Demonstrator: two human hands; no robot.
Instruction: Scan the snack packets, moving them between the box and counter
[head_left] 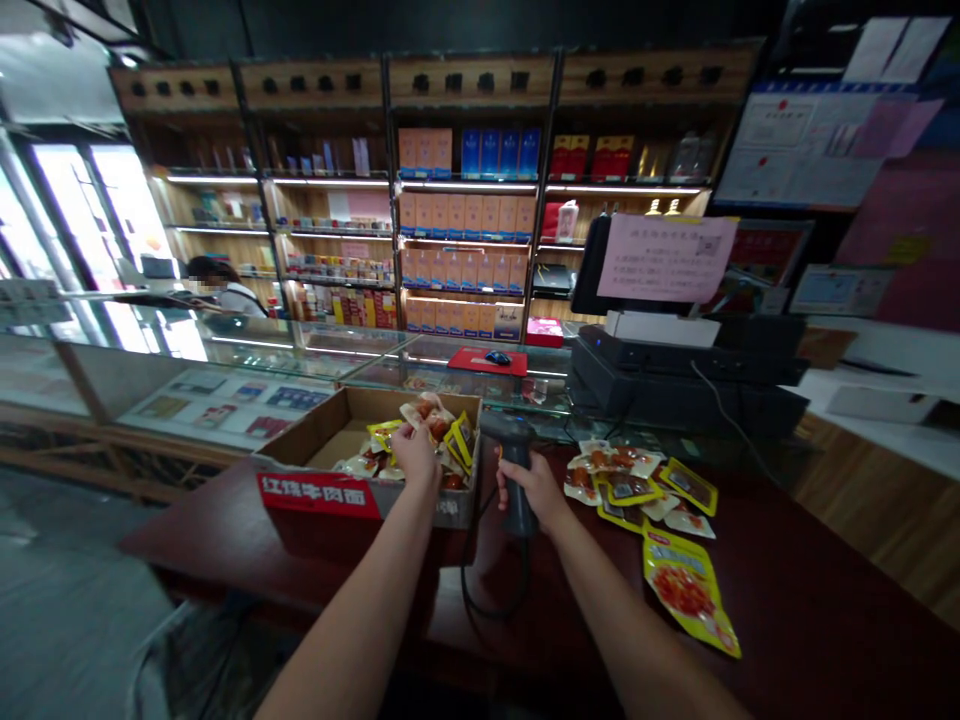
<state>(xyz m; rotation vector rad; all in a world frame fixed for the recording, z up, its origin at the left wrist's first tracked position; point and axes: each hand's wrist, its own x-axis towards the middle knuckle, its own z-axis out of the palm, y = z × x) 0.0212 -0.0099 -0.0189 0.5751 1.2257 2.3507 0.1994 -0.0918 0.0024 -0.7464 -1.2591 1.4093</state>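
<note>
My right hand [531, 488] is wrapped round the grip of a dark barcode scanner [517, 432], and its cable loops down over the dark red table. Over the cardboard box [300, 425], my left hand [415, 452] has its fingers closed on a clear snack packet [424, 410] with brown food inside. More packets, some clear and some with yellow edges [459, 443], lie in the right part of that box. Right of the scanner is a pile of similar packets [619, 470]. Nearer to me lies a larger yellow food pouch [686, 590], flat on the table.
Behind the table runs a glass display counter [247, 345], with a computer mouse on a red mat [487, 361]. A monitor with a pink paper [664, 258] and a black machine [637, 380] stand at the right. Lit shelves [465, 250] hold boxed goods. A person [232, 292] is at the far left.
</note>
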